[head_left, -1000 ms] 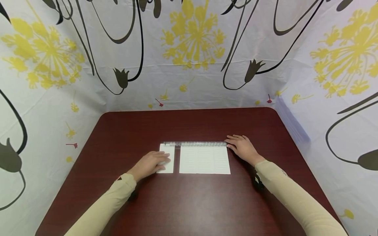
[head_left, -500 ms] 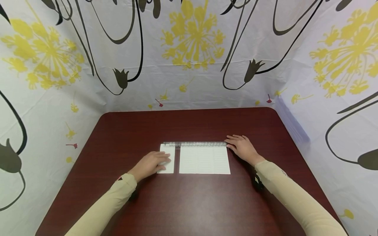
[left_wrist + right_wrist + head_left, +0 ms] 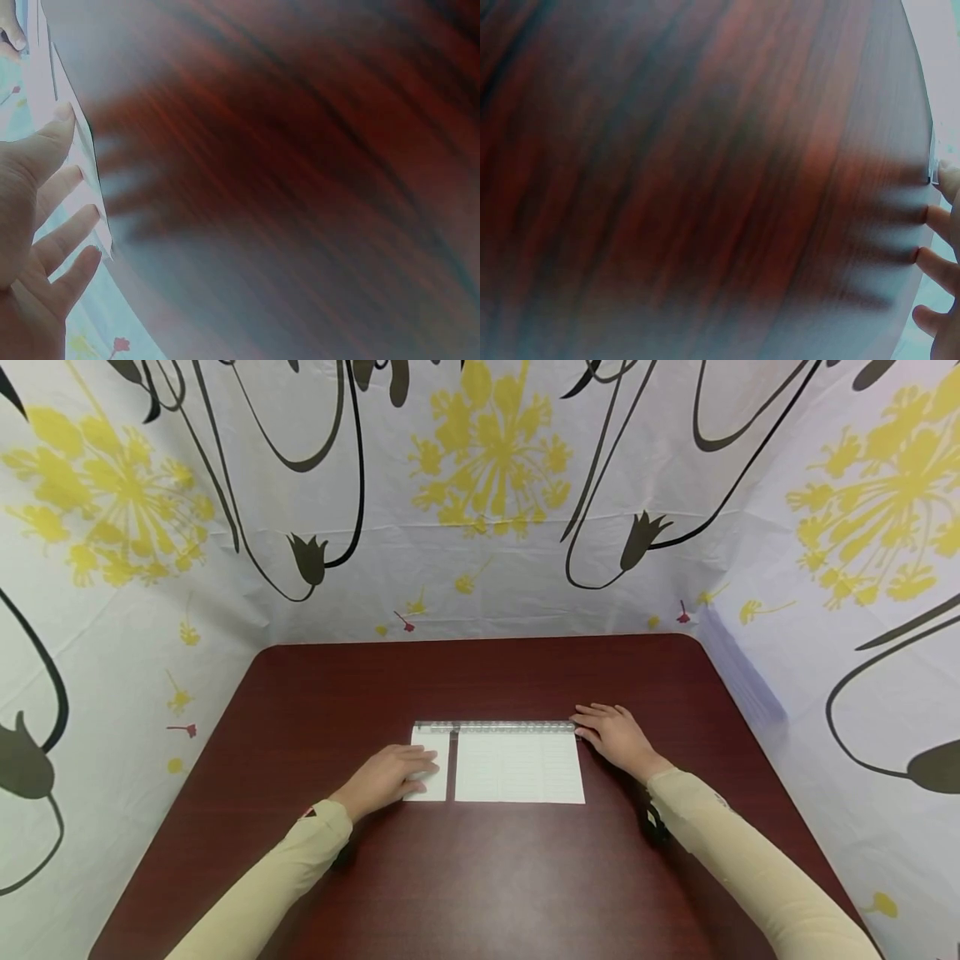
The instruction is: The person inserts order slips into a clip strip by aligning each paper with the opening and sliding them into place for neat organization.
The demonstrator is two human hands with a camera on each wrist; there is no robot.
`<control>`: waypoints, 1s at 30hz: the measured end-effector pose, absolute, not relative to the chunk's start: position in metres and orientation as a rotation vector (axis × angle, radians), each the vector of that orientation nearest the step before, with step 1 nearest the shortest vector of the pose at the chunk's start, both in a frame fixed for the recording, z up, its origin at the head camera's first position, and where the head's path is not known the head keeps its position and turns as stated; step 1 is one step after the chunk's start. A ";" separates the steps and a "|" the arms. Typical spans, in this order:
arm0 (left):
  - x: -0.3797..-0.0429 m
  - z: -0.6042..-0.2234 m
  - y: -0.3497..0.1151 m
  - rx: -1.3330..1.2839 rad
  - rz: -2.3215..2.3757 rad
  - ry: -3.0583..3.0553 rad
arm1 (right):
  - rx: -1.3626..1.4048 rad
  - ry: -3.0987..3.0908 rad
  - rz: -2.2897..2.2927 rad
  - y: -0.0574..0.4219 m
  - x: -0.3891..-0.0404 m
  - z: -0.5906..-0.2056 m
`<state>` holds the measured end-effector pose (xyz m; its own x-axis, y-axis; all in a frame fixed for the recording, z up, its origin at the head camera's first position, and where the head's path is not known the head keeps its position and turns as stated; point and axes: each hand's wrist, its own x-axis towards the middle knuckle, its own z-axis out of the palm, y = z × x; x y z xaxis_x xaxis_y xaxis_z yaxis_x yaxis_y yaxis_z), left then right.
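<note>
My left hand (image 3: 386, 781) rests on a narrow white paper piece (image 3: 442, 775), fingers extended across its left part. In the left wrist view the hand (image 3: 45, 202) has spread fingertips along the edge of that paper (image 3: 66, 79). A wider white sheet (image 3: 519, 768) with faint lines lies to the right, a thin strip of table between the two. A clear ruler (image 3: 517, 726) lies across both top edges. My right hand (image 3: 617, 739) is at the ruler's right end, fingers stretched out; in the right wrist view its thumb touches the ruler's end (image 3: 934, 169).
Everything lies flat on a dark red-brown wooden table (image 3: 480, 877) with rounded far corners. A white cloth (image 3: 480, 585) with yellow flowers and dark stems hangs behind the table and along both sides.
My left hand has slid the narrow paper piece slightly to the right, so the gap to the wider sheet is smaller. The right hand, ruler and wider sheet look unmoved.
</note>
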<state>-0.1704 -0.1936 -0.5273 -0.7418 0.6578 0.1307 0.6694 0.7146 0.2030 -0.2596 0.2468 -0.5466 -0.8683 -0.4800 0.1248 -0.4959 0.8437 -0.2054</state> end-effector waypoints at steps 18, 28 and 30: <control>-0.173 -0.529 -0.187 -1.104 -0.363 -2.868 | 0.776 -2.952 0.360 0.247 -0.260 -0.547; -0.174 -0.530 -0.181 -1.104 -0.359 -2.881 | 0.781 -2.951 0.369 0.246 -0.258 -0.545; -0.174 -0.529 -0.180 -1.111 -0.352 -2.873 | 0.781 -2.948 0.367 0.246 -0.258 -0.544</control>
<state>-0.1736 -0.1804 -0.5292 -0.7424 0.6591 0.1198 0.6686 0.7175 0.1956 -0.2583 0.2458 -0.5445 -0.8684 -0.4791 0.1279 -0.4958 0.8424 -0.2111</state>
